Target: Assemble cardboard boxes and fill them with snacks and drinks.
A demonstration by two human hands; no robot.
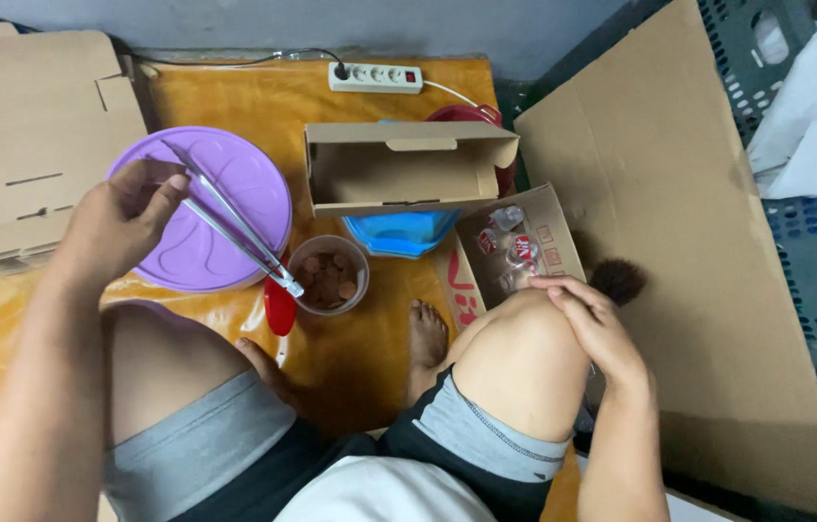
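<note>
While the person sits on an orange mat [370, 358] with both knees drawn up, the left hand [123, 217] is closed around the handle end of a pair of metal tongs [234, 227], thumb and fingers pinching it. The tongs slant down to the right, crossing above a round purple lid [234, 184], and their tips reach the rim of a small clear tub [329, 275] that holds round brown pieces. Whether the tips grip one of those pieces cannot be told. A red lid [279, 309] lies just beside the tub, at its left. The right hand [592, 319] rests flat on the right knee, fingers together and holding nothing. Beyond the tub an open cardboard box [399, 169] stands on its side, its mouth facing the camera, with a blue container [399, 235] under it and a red one [471, 114] behind. To the right of the knee, a shallow carton [544, 227] holds small clear packets with red marks. A white power strip [376, 77] lies at the far edge of the mat. Flat cardboard [27, 135] is stacked at the left, a large sheet [699, 290] leans at the right, and a grey crate [815, 251] stands beyond it with white cloth [815, 116] draped on top.
</note>
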